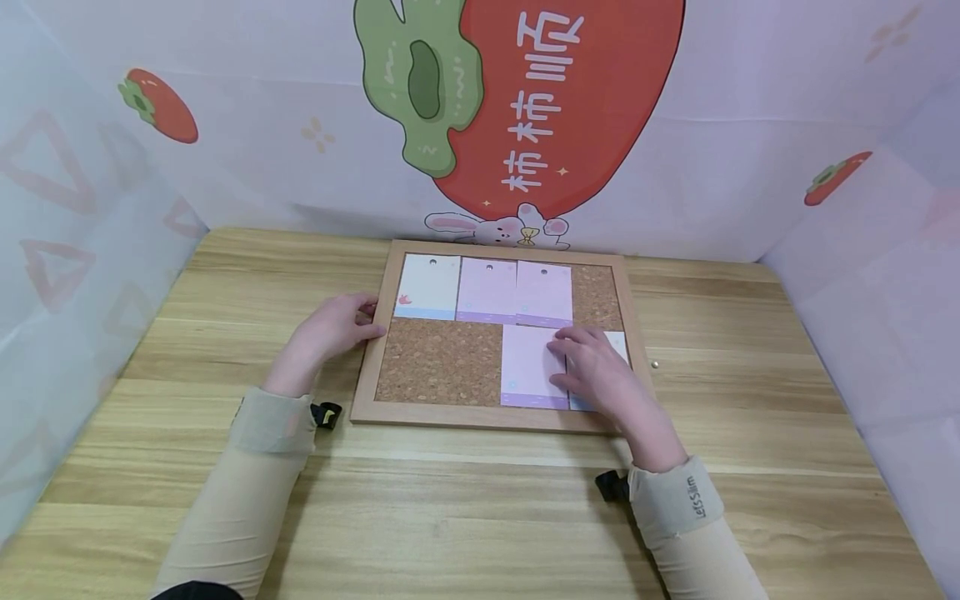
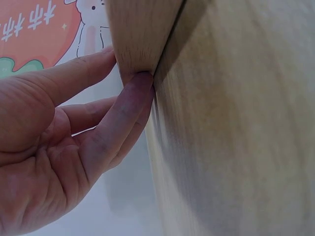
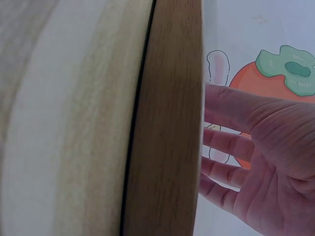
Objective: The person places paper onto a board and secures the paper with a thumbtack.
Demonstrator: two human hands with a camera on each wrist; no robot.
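Observation:
A framed cork board (image 1: 438, 358) lies flat on the wooden table. My left hand (image 1: 330, 336) grips its left frame edge; in the left wrist view the thumb is at the top edge and fingertips (image 2: 140, 81) reach its lower side. Across the upper row sit a white card (image 1: 427, 287) and two pink cards (image 1: 487, 292), each with a small dark mark near its top. Below are a pink card (image 1: 532, 367) and a white-blue card (image 1: 618, 343), the latter partly covered. My right hand (image 1: 600, 375) rests over these two, its fingers spread and loosely bent.
To the right of the board a small shiny piece (image 1: 655, 364) lies on the table (image 1: 465, 508). Behind stands a printed cloth backdrop (image 1: 285, 150), with cloth sides left and right. Black wrist cameras (image 1: 326, 415) are strapped to both sleeves.

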